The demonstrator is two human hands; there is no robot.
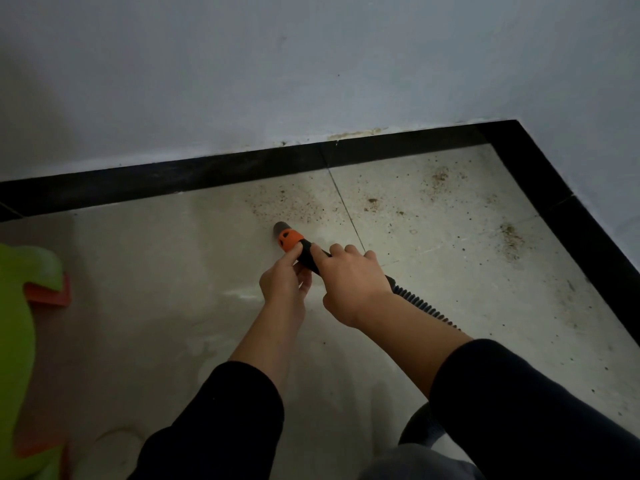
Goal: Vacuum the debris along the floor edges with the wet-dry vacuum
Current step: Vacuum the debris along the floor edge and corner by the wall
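The vacuum nozzle (281, 231) is a dark tube with an orange collar (290, 240), and it points at the pale tiled floor near the wall. My left hand (284, 279) pinches the orange collar with thumb and forefinger. My right hand (355, 285) grips the black handle just behind it. The ribbed black hose (426, 306) runs back from under my right wrist to the lower right. Brown debris (294, 206) lies scattered just ahead of the nozzle, and more debris (510, 239) sits toward the corner on the right.
A black skirting strip (207, 171) runs along the wall's foot and turns at the corner (516, 133) on the right. A green and orange plastic object (24, 306) stands at the left edge. A grout line (346, 206) crosses the tiles.
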